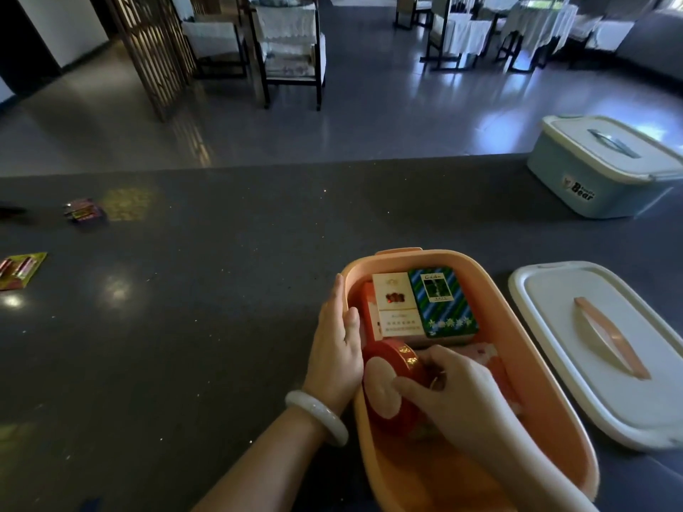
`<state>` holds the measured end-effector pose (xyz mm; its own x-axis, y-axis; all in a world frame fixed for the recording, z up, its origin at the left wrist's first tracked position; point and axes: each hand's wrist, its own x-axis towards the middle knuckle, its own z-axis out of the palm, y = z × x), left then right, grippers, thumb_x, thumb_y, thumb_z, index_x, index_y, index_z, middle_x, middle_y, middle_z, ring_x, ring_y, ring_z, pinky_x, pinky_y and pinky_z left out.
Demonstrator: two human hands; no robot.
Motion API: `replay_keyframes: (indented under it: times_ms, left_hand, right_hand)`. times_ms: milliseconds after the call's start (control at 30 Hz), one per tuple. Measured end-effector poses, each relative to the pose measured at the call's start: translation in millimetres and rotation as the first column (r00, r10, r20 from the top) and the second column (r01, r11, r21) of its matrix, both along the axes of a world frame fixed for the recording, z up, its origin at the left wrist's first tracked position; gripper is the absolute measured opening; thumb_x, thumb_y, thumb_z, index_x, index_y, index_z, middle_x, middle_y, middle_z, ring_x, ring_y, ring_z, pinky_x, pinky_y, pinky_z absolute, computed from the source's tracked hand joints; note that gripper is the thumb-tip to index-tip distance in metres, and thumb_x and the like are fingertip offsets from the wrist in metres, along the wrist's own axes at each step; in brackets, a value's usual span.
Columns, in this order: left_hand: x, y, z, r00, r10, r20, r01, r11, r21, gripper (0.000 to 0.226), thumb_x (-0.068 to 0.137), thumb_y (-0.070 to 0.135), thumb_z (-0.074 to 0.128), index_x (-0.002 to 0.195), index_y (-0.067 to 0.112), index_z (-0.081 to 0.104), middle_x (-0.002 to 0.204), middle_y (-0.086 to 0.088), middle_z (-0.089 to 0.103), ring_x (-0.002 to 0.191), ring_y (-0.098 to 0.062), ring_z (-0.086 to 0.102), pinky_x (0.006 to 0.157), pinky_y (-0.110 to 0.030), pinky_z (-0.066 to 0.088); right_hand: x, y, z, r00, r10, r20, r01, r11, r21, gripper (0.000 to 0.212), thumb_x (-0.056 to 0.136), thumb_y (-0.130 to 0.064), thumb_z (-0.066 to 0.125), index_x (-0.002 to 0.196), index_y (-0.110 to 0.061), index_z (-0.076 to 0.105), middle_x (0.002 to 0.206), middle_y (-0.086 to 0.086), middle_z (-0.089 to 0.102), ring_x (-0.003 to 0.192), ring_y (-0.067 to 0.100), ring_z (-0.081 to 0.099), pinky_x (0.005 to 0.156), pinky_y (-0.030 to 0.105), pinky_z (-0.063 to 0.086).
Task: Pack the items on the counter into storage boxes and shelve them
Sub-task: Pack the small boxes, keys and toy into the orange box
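Dim indoor light; daylight from far windows glares on the floor [406,116] and counter [184,290]; wide-angle edges bend, softly blurred.

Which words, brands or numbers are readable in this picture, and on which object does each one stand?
"Bear": on the side of the blue storage box; the small word above it is too blurred to read.
"Golden": seemingly, at the top of the green pack.
White and gold pack: print too small to read.
Red round tin: gold marks, unreadable.
Packets on the counter: unreadable.
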<state>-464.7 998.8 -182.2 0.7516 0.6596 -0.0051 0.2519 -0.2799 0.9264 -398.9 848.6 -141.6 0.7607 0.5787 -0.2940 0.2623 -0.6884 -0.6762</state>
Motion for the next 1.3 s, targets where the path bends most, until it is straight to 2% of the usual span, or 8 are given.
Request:
replay_keyframes:
  times_ms: [67, 133, 300, 400, 500, 633, 933, 1300]
  left_hand:
    - [0, 0, -2, 1.000, 0.001, 0.011, -0.001, 1.000, 0.003, 0.054, 0.103, 0.032, 0.031, 0.153, 0.035, 0.011, 0.148, 0.011, 0.032, 0.116, 0.013, 0.037, 0.077, 0.004, 0.036]
    - [0, 0, -3, 1.000, 0.000, 0.014, 0.000, 1.000, 0.016, 0.053, 0.103, 0.030, 0.031, 0.153, 0.032, 0.012, 0.150, 0.008, 0.033, 0.119, 0.009, 0.037, 0.077, 0.005, 0.036]
    - [1, 1, -4, 1.000, -0.003, 0.014, 0.003, 0.999, 0.033, 0.053, 0.103, 0.029, 0.031, 0.154, 0.029, 0.013, 0.150, 0.005, 0.034, 0.113, 0.013, 0.036, 0.075, 0.006, 0.034]
    - [1, 1, -5, 1.000, -0.008, 0.009, 0.008, 0.999, 0.037, 0.054, 0.103, 0.030, 0.031, 0.154, 0.030, 0.011, 0.149, 0.006, 0.035, 0.109, 0.013, 0.038, 0.074, 0.002, 0.037]
    - [0, 1, -4, 1.000, -0.009, 0.005, 0.009, 0.999, 0.031, 0.054, 0.103, 0.031, 0.030, 0.154, 0.031, 0.011, 0.148, 0.006, 0.035, 0.104, 0.015, 0.040, 0.073, 0.002, 0.038]
    - [0, 1, -3, 1.000, -0.006, 0.007, 0.006, 1.000, 0.022, 0.054, 0.103, 0.031, 0.030, 0.153, 0.032, 0.011, 0.149, 0.006, 0.035, 0.105, 0.014, 0.040, 0.071, 0.002, 0.038]
    - [1, 1, -3, 1.000, -0.003, 0.015, 0.003, 0.999, 0.037, 0.054, 0.104, 0.028, 0.031, 0.153, 0.030, 0.011, 0.149, 0.003, 0.037, 0.123, 0.001, 0.043, 0.075, -0.002, 0.041]
    - [0, 1, -2, 1.000, 0.006, 0.008, -0.006, 0.999, 0.041, 0.054, 0.103, 0.029, 0.031, 0.153, 0.031, 0.011, 0.149, 0.004, 0.036, 0.118, 0.004, 0.041, 0.072, -0.001, 0.041]
  right_hand:
    - [-3, 4, -5, 1.000, -0.006, 0.011, 0.006, 1.000, -0.009, 0.035, 0.072, -0.054, 0.073, 0.100, -0.036, 0.060, 0.091, -0.015, 0.063, 0.076, 0.001, 0.063, 0.065, 0.021, 0.057]
    - [-5, 9, -9, 1.000, -0.011, -0.010, 0.011, 1.000, -0.002, 0.037, 0.071, -0.057, 0.072, 0.100, -0.036, 0.061, 0.090, -0.015, 0.064, 0.078, 0.002, 0.063, 0.069, 0.025, 0.058]
    - [-6, 15, -15, 0.999, 0.018, -0.049, -0.020, 0.999, -0.031, 0.043, 0.073, -0.052, 0.073, 0.108, -0.032, 0.061, 0.092, -0.010, 0.065, 0.078, 0.006, 0.065, 0.069, 0.030, 0.060]
    - [-5, 13, -17, 0.994, 0.023, -0.107, -0.023, 1.000, 0.000, 0.042, 0.073, -0.048, 0.076, 0.109, -0.034, 0.061, 0.092, -0.010, 0.067, 0.076, 0.007, 0.067, 0.066, 0.029, 0.060]
    - [-4, 9, -16, 0.983, 0.042, -0.180, -0.033, 0.998, 0.052, 0.035, 0.075, -0.037, 0.079, 0.106, -0.035, 0.062, 0.085, -0.009, 0.070, 0.068, 0.005, 0.069, 0.060, 0.028, 0.060]
    - [-4, 8, -15, 0.971, 0.064, -0.232, -0.045, 0.995, 0.085, 0.034, 0.077, -0.022, 0.078, 0.106, -0.030, 0.063, 0.083, -0.003, 0.073, 0.064, 0.013, 0.071, 0.061, 0.036, 0.061]
    - [-3, 16, -15, 0.971, 0.081, -0.226, -0.075, 0.997, 0.037, 0.035, 0.079, -0.024, 0.076, 0.106, -0.032, 0.056, 0.085, -0.003, 0.071, 0.060, 0.014, 0.071, 0.055, 0.031, 0.060]
    - [-5, 13, -12, 0.972, 0.081, -0.221, -0.075, 0.997, 0.035, 0.037, 0.079, -0.024, 0.076, 0.111, -0.028, 0.059, 0.089, -0.002, 0.070, 0.062, 0.014, 0.071, 0.059, 0.035, 0.061]
